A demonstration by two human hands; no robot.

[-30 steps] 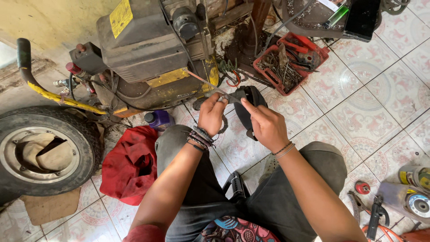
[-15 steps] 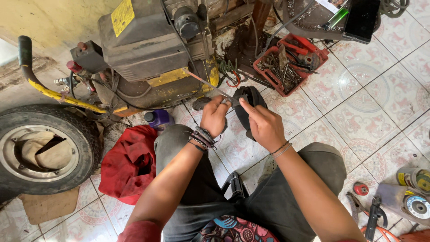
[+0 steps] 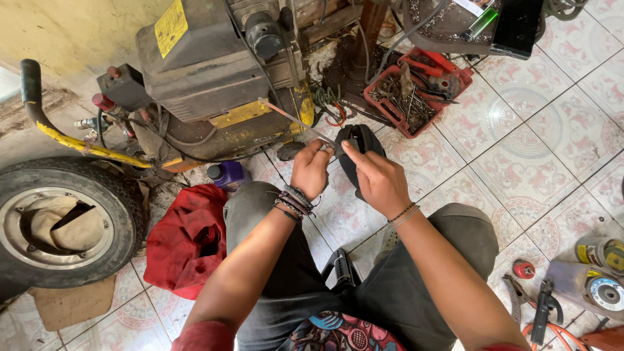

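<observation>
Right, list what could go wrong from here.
1. The black part is held in mid-air by both hands, left and right; it might slip onto the tiled floor.
2. The thin tool points toward the fingers and could jab them.
</observation>
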